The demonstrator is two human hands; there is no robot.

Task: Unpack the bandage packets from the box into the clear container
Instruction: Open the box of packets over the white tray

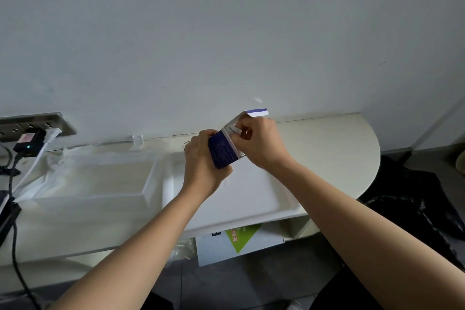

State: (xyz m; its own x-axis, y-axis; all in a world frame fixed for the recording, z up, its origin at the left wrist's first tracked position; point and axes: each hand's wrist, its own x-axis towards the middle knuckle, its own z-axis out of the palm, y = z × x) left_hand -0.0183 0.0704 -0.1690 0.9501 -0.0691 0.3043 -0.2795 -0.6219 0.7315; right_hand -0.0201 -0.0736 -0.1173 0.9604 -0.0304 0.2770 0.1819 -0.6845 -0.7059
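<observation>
The small dark blue box (pixel 222 152) carries lines of white print on its facing side, too small to read. Its top flap (pixel 256 112), white with a purple stripe, stands open and points toward the wall. The left hand (pixel 202 158) grips the box around its body, fingers wrapped behind it and thumb on the near side. The right hand (pixel 259 141) has its fingers curled at the opened end, pinching the cardboard there. Whether any packet is already between the fingers cannot be told. The box is held in the air above a white tray (pixel 251 199).

Left of the tray sits the clear container (pixel 148 178), a shallow rectangular tub; nothing can be made out inside it. Both rest on a pale desk (pixel 339 148) with a rounded right end, pushed against a plain grey-white wall (pixel 226 33).

On a shelf beneath the desk lies a white carton (pixel 264 244) with a green patch bearing characters that are not legible. At the far left, a metal socket strip (pixel 37 121) on the wall holds a white plug and a black adapter (pixel 26 146) with a small green light, and dark cables hang from it. A black bag (pixel 415 199) lies on the floor to the right.
</observation>
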